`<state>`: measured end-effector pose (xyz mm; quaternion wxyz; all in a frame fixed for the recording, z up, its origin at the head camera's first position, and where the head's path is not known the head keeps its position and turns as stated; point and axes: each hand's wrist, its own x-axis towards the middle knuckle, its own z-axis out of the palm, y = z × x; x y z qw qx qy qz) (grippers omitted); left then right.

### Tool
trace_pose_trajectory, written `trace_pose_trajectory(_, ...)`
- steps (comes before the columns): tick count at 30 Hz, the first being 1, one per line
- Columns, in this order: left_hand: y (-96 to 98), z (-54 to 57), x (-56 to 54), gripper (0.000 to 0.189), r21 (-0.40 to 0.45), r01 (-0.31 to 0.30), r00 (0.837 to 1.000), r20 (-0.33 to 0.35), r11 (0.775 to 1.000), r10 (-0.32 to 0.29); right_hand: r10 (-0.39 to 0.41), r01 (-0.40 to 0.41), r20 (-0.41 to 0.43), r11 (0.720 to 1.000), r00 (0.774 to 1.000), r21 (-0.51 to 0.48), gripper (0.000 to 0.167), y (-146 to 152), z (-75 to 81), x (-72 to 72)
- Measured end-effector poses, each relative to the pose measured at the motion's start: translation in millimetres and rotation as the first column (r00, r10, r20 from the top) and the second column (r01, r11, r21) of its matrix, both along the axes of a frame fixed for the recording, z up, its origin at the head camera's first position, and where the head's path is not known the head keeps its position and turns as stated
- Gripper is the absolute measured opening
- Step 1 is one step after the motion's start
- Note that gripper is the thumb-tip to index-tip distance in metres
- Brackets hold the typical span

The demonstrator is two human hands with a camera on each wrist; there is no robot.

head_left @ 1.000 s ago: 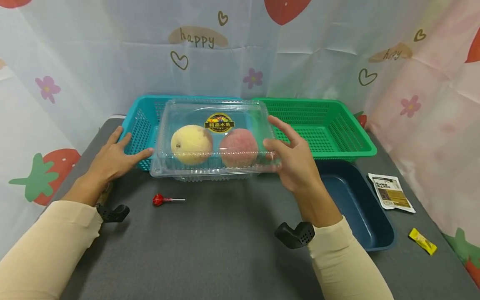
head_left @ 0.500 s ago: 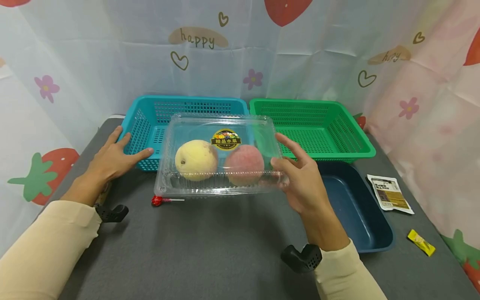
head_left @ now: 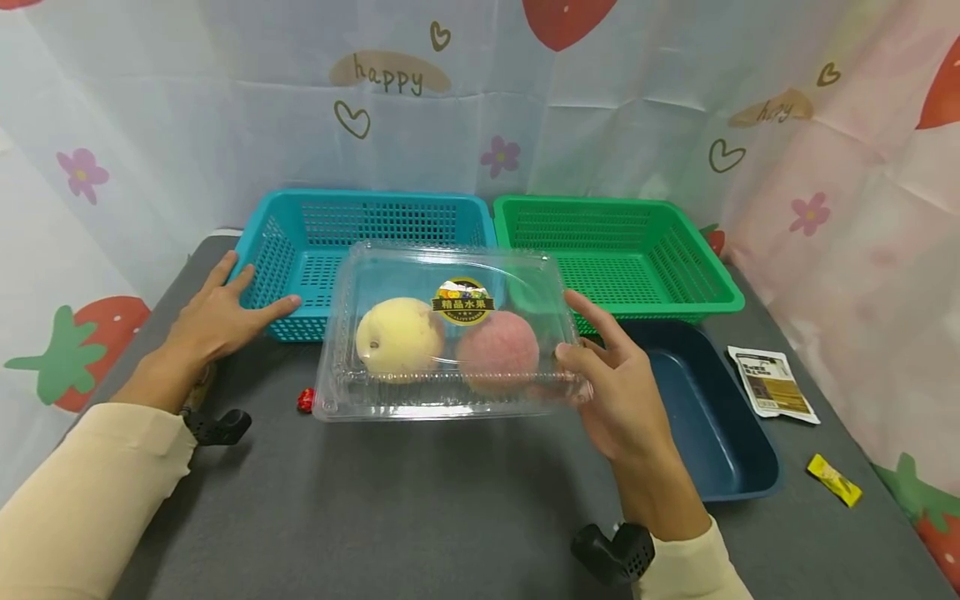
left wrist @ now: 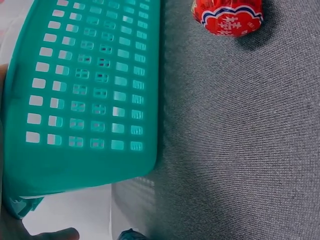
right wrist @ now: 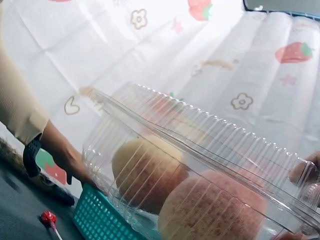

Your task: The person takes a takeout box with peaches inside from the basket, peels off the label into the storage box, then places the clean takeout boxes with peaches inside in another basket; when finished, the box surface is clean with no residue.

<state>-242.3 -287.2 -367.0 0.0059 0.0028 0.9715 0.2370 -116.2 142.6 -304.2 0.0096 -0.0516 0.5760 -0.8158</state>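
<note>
My right hand [head_left: 626,392] grips the right end of a clear plastic fruit box [head_left: 442,396], thumb on top. The box is closed, carries a black-and-gold label [head_left: 462,302] and hangs tilted above the table, overlapping the fronts of both baskets. Inside lie a yellow peach-like fruit [head_left: 401,335] and a pink peach [head_left: 498,348]. My left hand [head_left: 213,321] rests with spread fingers at the left end of a blue plastic basket [head_left: 281,329]. Close by lies a red-wrapped lollipop [head_left: 305,401], its stick hidden behind the box; its red head [left wrist: 229,17] shows in the left wrist view.
A green basket [head_left: 693,250] stands right of the blue one. In front of it is a dark blue tray [head_left: 757,450]. At the right lie a white-and-brown packet [head_left: 772,385] and a small yellow packet [head_left: 834,480]. A printed curtain [head_left: 600,142] hangs behind.
My right hand has drawn the fruit box toward me and slightly right, away from over the blue basket. The box now covers the lollipop's stick. My left hand has stayed at the basket.
</note>
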Motion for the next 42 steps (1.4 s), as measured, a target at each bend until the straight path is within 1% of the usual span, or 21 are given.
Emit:
trace_pose_trajectory(7, -1.9, 1.1, 1.4, 0.106, 0.003, 0.009, 1.0, 0.006, 1.0, -0.009, 0.005, -0.006, -0.006, 0.999, 1.0, -0.043, 0.059, 4, -9.5, 11.6)
trace_pose_trajectory(14, -0.4, 1.5, 0.2, 0.106, -0.001, 0.02, 1.0, 0.01, 1.0, -0.02, -0.014, 0.014, 0.015, 0.999, 1.0, -0.038, 0.061, 10, -17.5, 20.4)
trace_pose_trajectory(22, -2.3, 0.4, -1.2, 0.105, 0.002, 0.041, 0.999, 0.013, 0.999, -0.041, -0.011, 0.01, -0.028, 0.999, 1.0, -0.035, 0.059, 22, -31.1, 29.6)
trace_pose_trajectory(26, -2.6, 0.5, -1.2, 0.105, 0.003, 0.036, 0.999, 0.012, 0.999, -0.036, -0.024, 0.022, -0.024, 0.998, 0.999, -0.056, 0.059, 27, -37.8, 32.5)
trace_pose_trajectory(34, -2.1, 1.2, -1.5, 0.104, 0.003, 0.042, 0.999, 0.013, 0.999, -0.042, -0.036, 0.036, -0.018, 0.999, 0.999, -0.004, 0.059, 37, -49.6, 38.0)
trace_pose_trajectory(38, -1.3, 1.9, -1.4, 0.104, 0.008, 0.045, 0.999, 0.016, 0.999, -0.045, -0.046, 0.045, -0.021, 0.999, 0.999, -0.015, 0.059, 40, -57.3, 38.2)
trace_pose_trajectory(42, -2.3, 1.3, -1.1, 0.104, 0.002, 0.045, 0.999, 0.023, 0.999, -0.045, -0.046, 0.046, -0.003, 0.999, 0.999, -0.022, 0.06, 44, -67.4, 37.1)
